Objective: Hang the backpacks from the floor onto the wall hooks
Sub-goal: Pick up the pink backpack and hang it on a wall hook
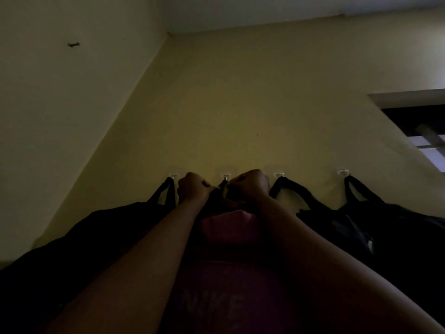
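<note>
A dim yellow wall carries a row of small clear hooks. A pink backpack [226, 227] hangs in front of me, its dark top loop [222, 188] at the second hook [225, 176]. My left hand [193, 189] and my right hand [250, 185] are both raised and closed on that loop, one on each side of the hook. A black backpack [101, 232] hangs by its strap from the first hook [173, 176] on the left. Two more dark backpacks hang on the right, one [313, 213] from the third hook [279, 175], the other [395, 220] from the fourth hook [343, 172].
The room corner [166, 34] runs up at the left, with the side wall close by. A dark opening with a window [423, 136] is at the far right. The wall above the hooks is bare.
</note>
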`<state>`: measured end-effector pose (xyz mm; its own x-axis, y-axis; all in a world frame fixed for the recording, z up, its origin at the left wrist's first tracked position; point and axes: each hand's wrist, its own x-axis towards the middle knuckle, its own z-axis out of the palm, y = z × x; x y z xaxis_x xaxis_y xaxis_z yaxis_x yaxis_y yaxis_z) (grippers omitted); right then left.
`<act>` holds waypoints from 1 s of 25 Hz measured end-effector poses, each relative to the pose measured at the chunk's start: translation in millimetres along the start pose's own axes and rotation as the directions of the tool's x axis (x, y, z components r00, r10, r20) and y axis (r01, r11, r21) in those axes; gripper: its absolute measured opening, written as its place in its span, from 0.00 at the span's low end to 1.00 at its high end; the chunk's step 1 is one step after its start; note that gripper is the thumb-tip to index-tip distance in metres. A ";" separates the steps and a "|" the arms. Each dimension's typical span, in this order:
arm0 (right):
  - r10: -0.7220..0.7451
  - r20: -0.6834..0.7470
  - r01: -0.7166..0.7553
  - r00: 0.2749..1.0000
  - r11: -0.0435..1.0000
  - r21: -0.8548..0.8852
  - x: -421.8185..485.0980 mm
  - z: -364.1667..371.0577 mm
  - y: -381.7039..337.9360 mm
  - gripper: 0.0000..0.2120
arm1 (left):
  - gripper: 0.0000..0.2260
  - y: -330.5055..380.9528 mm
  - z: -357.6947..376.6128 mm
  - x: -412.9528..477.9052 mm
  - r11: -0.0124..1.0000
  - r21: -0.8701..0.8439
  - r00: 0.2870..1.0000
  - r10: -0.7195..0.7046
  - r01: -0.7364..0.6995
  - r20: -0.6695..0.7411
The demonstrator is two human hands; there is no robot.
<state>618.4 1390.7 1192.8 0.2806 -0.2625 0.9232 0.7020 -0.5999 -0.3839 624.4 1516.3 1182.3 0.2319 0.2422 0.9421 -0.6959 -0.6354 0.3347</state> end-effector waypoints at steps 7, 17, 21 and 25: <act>-0.047 0.227 0.075 0.973 0.990 -0.120 -45.2 -41.4 -36.5 0.16 | 0.18 30.3 -44.0 -28.5 0.995 -0.076 0.990 -0.048 0.058 0.132; 0.225 0.284 -0.297 0.932 0.923 0.243 -161.0 -103.0 -100.4 0.18 | 0.20 60.6 -138.8 -132.9 0.915 -0.305 0.933 -0.161 0.263 0.320; 0.279 0.338 -0.353 0.899 0.918 0.181 -212.2 -129.8 -117.0 0.22 | 0.21 76.6 -179.1 -182.0 0.859 -0.379 0.903 -0.194 0.345 0.382; 0.382 0.365 -0.487 0.849 0.835 0.257 -280.2 -167.6 -133.0 0.19 | 0.22 101.6 -223.9 -242.2 0.842 -0.335 0.858 -0.255 0.424 0.446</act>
<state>336.7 1417.4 982.4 0.7455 -0.1761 0.6428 0.6180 -0.1784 -0.7657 345.3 1557.3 983.4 0.6794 0.0429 0.7325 -0.7148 -0.1869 0.6739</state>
